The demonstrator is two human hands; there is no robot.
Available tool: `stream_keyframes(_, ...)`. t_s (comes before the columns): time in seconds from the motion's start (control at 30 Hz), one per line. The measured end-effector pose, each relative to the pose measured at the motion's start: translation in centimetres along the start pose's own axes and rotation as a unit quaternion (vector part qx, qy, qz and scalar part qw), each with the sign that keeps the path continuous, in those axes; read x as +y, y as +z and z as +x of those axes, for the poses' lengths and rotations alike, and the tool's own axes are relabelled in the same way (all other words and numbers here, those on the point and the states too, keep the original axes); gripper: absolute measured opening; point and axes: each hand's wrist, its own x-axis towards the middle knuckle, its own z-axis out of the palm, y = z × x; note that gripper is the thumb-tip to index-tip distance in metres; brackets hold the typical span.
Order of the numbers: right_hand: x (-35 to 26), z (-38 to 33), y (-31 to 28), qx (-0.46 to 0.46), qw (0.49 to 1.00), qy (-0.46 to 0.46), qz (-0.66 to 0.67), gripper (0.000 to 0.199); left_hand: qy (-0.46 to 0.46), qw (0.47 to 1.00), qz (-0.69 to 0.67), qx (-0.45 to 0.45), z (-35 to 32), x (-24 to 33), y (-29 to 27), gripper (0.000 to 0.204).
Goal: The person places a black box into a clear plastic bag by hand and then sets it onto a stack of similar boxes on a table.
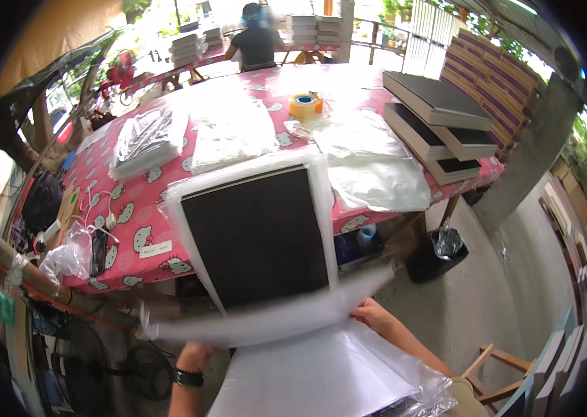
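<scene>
Between my hands stretches a whitish translucent sheet (273, 321), smeared by motion. My left hand (196, 354), with a dark band on the wrist, is closed on its lower left edge, the fingers partly hidden. My right hand (370, 313) pinches its right side. Just beyond the sheet, a flat black rectangular panel (259, 236) with a white wrapping around its borders leans at the table's near edge; its lower end is hidden by the sheet. Below, more smooth white sheeting (314, 379) hangs close to my body, with crinkled clear plastic (429, 396) at its right.
Clear plastic bags (377, 181) and an orange tape roll (305, 105) lie on the pink patterned table (144, 208). Thick black-covered blocks (439, 104) are stacked at right. A black bin (439, 257) stands below, a wooden stool (495, 372) lower right. Another person (255, 45) sits far back.
</scene>
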Motion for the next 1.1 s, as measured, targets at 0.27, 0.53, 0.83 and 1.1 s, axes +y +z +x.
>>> stream_keyframes(0.27,8.0,5.0,-2.4,0.258,0.844,-0.179,-0.435,0.014,0.053,0.905,0.277,0.318,4.2,-15.5,1.9,0.036)
stream_keyframes(0.53,-0.5,6.5,-1.0,0.267,0.720,-0.341,-0.542,0.007,0.078,0.873,0.338,0.341,3.5,-9.3,5.5,0.021)
stream_keyframes(0.83,-16.0,10.9,-0.8,0.323,0.498,-0.468,-0.655,0.012,0.103,0.875,0.340,0.328,3.6,-10.8,4.8,0.020)
stream_keyframes(1.1,-20.1,14.7,-5.2,0.245,0.876,-0.278,-0.308,0.009,0.046,0.890,0.306,0.335,3.7,-9.6,5.5,0.020)
